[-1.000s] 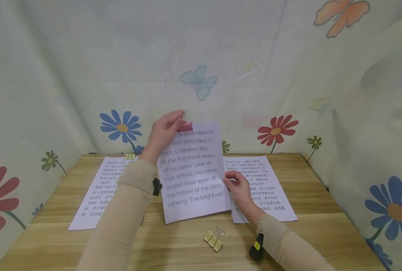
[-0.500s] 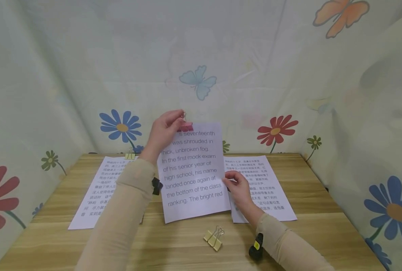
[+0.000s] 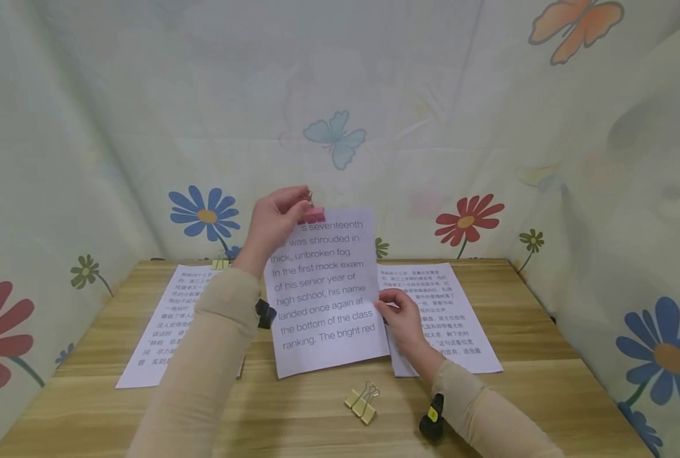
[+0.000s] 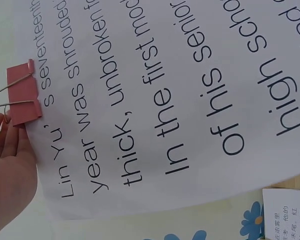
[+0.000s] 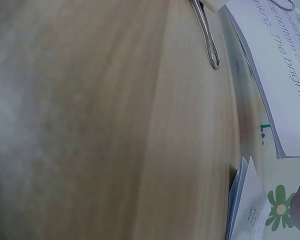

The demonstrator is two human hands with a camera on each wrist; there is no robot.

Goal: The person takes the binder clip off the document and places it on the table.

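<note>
Left hand [image 3: 273,219]: pinches the wire handles of the pink binder clip [image 4: 23,95] on the upright printed sheet's [image 3: 324,289] top left corner
Right hand [image 3: 399,315]: grips the sheet's right edge above the table [image 3: 294,416]
Risk: a squeezed handle could open the clip; pages might slip or skew

Upright sheet [image 3: 325,292] w/ pink clip [image 3: 313,215]
</note>
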